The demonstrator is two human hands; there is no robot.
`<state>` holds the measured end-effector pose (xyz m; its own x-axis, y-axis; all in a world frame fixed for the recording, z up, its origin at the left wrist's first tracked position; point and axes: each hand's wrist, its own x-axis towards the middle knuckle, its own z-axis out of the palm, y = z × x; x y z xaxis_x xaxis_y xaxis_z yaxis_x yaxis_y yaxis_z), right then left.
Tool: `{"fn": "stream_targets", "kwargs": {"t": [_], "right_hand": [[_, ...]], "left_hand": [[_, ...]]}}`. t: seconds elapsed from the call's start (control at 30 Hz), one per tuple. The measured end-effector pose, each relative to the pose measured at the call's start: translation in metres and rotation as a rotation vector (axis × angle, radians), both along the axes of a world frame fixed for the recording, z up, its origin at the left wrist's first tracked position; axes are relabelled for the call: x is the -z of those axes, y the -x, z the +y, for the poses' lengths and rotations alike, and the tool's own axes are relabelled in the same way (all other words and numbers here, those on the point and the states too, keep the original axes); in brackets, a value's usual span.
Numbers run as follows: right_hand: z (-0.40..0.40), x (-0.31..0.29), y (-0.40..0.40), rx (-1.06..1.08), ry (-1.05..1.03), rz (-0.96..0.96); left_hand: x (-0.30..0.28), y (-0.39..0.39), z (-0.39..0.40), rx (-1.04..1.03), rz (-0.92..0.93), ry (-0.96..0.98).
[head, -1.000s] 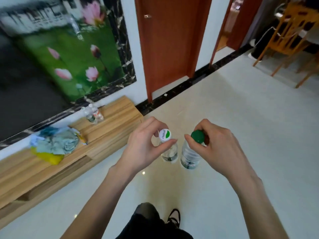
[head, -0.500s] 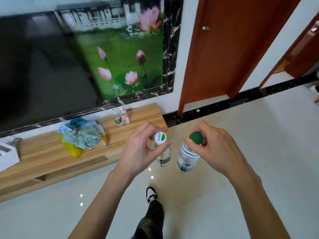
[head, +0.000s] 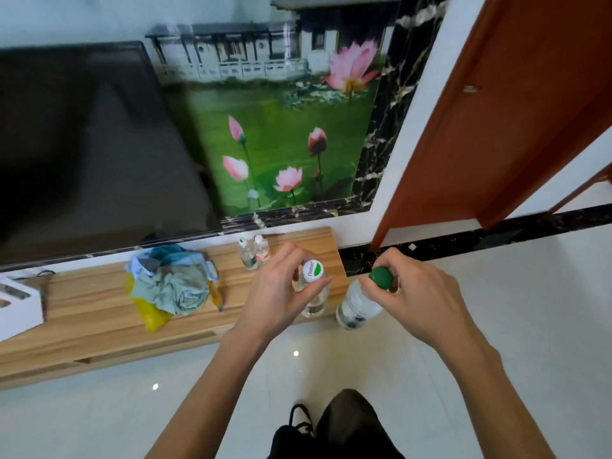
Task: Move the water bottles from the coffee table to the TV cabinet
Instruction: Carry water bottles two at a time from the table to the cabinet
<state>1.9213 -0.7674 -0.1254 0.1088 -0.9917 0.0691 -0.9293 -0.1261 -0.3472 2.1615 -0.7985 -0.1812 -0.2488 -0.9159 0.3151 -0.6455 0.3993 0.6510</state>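
Below the head camera, at mid-frame, two water bottles are carried side by side, each hung upright by its top. The white-capped bottle is pinched at the cap by the curled fingers of the left hand, and the green-capped bottle is pinched in the same way by the right hand. Each bottle's long axis runs straight down from its hand, with the base left free in the air.

Just beyond the hands, the wooden TV cabinet is laid out from left to right along the far wall. The white-capped bottle is seen over the cabinet's right end, so the left hand is judged the nearer; the green-capped bottle is seen over the floor tiles, just off the cabinet's right edge. A set-down is therefore judged to call for a move forward and down, with the right hand also brought a little leftward.

Four bottles are counted in all: two held, and two small bottles already stood upright, touching or nearly so, at the far side of the cabinet. One heap of cloth is lain left of them, one white box is placed at the left edge, and one television is hung above. No coffee table is shown.
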Motion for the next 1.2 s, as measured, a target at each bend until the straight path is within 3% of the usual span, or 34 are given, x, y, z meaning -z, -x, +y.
{"fn": "stream_targets", "kwargs": {"t": [0.7, 0.87, 1.2], "right_hand": [[-0.287, 0.126, -0.041, -0.158, -0.354, -0.112], [-0.332, 0.153, -0.056, -0.211, -0.352, -0.080], [-0.401, 0.286, -0.090, -0.247, -0.324, -0.005]], "left_hand": [[0.106, -0.023, -0.224, -0.215, -0.174, -0.288], [0.139, -0.022, -0.263, -0.364, -0.130, -0.387], [0.283, -0.032, -0.325, -0.437, -0.186, -0.326]]}}
